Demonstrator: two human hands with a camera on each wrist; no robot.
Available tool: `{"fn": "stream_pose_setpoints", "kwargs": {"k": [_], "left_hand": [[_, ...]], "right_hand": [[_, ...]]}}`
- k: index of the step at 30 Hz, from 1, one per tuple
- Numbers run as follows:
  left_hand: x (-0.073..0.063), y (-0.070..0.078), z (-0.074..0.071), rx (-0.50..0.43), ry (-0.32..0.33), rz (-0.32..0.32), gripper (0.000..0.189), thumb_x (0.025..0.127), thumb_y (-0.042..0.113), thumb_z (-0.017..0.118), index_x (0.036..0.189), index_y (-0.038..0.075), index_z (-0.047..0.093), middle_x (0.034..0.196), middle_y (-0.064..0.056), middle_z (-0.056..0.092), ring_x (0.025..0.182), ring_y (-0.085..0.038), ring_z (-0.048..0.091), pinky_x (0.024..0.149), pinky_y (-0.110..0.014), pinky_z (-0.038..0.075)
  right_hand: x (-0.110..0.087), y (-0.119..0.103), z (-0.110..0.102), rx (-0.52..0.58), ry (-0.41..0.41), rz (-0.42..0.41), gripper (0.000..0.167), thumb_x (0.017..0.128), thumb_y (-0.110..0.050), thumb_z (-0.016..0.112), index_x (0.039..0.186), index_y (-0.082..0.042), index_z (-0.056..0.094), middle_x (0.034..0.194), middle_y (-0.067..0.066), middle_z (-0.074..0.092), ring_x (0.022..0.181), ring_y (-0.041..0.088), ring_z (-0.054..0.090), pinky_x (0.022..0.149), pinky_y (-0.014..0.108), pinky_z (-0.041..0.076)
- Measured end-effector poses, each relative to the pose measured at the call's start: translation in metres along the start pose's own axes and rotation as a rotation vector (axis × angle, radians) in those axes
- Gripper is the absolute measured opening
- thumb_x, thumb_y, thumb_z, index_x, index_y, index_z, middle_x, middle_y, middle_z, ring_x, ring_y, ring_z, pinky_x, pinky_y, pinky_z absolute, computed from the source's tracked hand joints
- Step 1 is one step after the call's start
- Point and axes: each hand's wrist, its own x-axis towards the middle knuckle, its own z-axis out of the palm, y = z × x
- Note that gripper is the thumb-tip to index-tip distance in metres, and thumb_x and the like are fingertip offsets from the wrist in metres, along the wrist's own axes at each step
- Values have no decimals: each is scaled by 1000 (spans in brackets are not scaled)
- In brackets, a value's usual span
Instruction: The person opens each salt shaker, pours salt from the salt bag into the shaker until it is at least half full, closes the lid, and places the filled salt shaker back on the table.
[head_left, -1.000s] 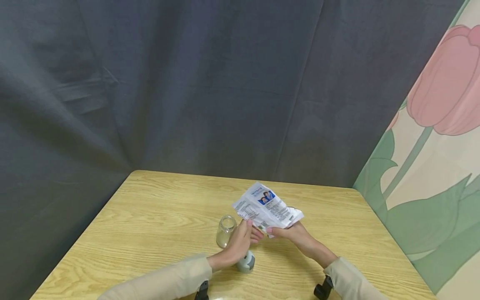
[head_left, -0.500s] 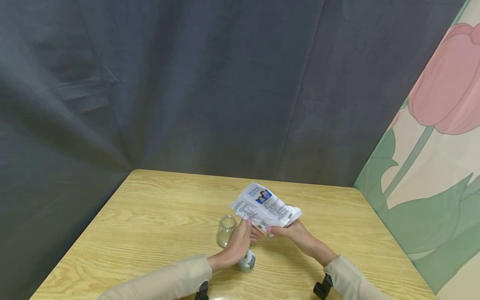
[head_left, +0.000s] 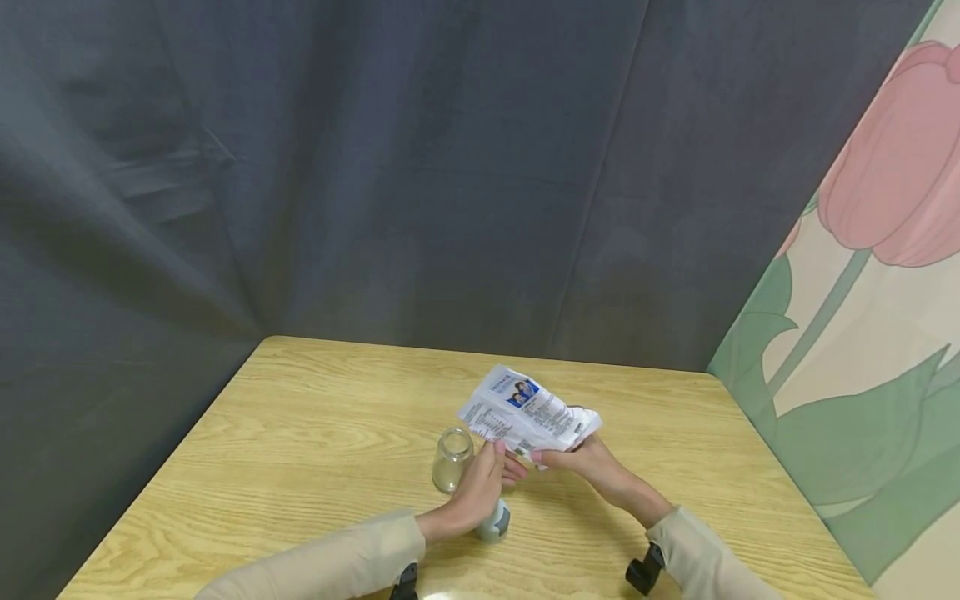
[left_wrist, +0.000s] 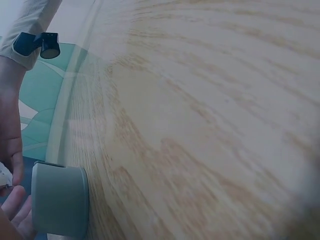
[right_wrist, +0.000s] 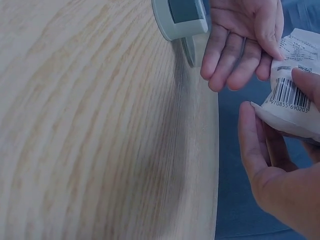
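A white printed packet [head_left: 528, 412], with a blue picture on it, is held above the table in the head view. My right hand [head_left: 600, 471] grips its near right end, thumb on top and fingers beneath; a barcode shows beside that thumb in the right wrist view. At the packet's near edge, my left hand [head_left: 478, 487] has its fingers extended and palm turned up, with its thumb [right_wrist: 270, 37] touching the packet. Left of that hand stands a clear glass jar [head_left: 447, 471]. A pale grey-green rounded object [head_left: 495, 525] with a dark panel sits by the left wrist, partly hidden.
The wood-grain table [head_left: 337, 417] reaches back to a dark grey curtain [head_left: 450, 167]. On the right is a wall with a painted pink tulip [head_left: 892, 167]. Each wrist carries a black camera mount, such as the right one [head_left: 645, 575].
The packet has shifted slightly left and tips a little flatter, and my right hand has eased left with it. My left hand keeps nearly the same place. Jar and grey-green object stay put.
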Motion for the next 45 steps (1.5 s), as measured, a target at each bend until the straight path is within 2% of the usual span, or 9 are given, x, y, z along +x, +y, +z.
{"fn": "stream_pose_setpoints", "kwargs": {"k": [7,15,24,30,35,45], "left_hand": [[-1,0,0,4,3,10,39,112,17,22,112,-8,51,94,-12,65,90,-29,68,84,-30,59],[-2,-1,0,-15,9,14,38,112,18,22,112,-6,51,94,-12,66,90,-29,68,83,-29,59],[-4,-2,0,-66,18,14,36,111,16,24,112,-9,50,94,-17,66,90,-35,67,83,-37,60],[-2,-2,0,-61,9,13,36,111,17,23,114,-8,49,94,-16,66,91,-35,67,83,-36,60],[-2,-1,0,-57,2,8,37,112,19,22,115,-8,48,95,-14,65,92,-35,66,84,-36,60],[-2,-2,1,-91,12,1,35,111,17,22,116,-6,47,96,-16,65,93,-36,67,84,-38,60]], "right_hand": [[1,0,-1,1,1,-23,49,90,3,69,135,-4,52,123,13,66,103,29,67,81,40,60],[2,1,-1,1,1,-42,43,89,5,70,128,-7,54,119,13,68,99,28,69,80,39,61],[4,-2,1,-8,-16,-62,45,88,5,70,129,-6,53,121,14,67,98,28,69,79,39,61],[6,-4,0,-30,-45,-101,46,88,6,69,131,-5,55,120,14,67,93,24,69,74,38,61],[7,-7,-2,-69,-63,-135,48,90,7,67,135,-4,54,123,14,66,100,26,68,72,41,61],[8,-12,-3,-107,-81,-125,47,91,5,67,135,-4,54,123,15,66,101,27,67,71,46,61]]}}
